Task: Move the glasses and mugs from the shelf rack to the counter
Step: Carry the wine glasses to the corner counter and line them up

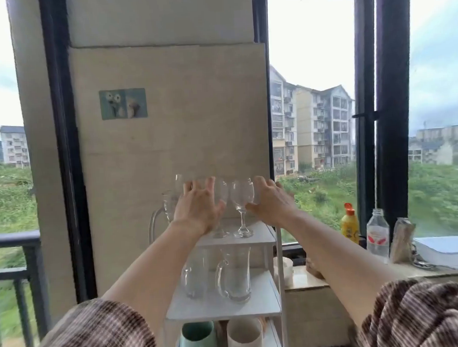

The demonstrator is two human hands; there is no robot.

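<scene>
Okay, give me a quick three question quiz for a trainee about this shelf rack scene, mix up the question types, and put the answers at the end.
1. True or false: both hands are already gripping wine glasses.
2. Which shelf holds the clear glass mugs: A top, B middle, C bottom?
3. Fill in: the yellow bottle's cap is ____.

Key
1. False: the left hand and right hand are open, reaching at the wine glasses on the top shelf.
2. B: glass mugs.
3. Orange: yellow bottle.

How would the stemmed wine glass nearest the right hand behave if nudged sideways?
The wine glass probably tips easily: its wide bowl sits high on a thin stem over a small foot. It looks like thin clear glass, so likely fragile, and smooth enough to slip in the right hand.
</scene>
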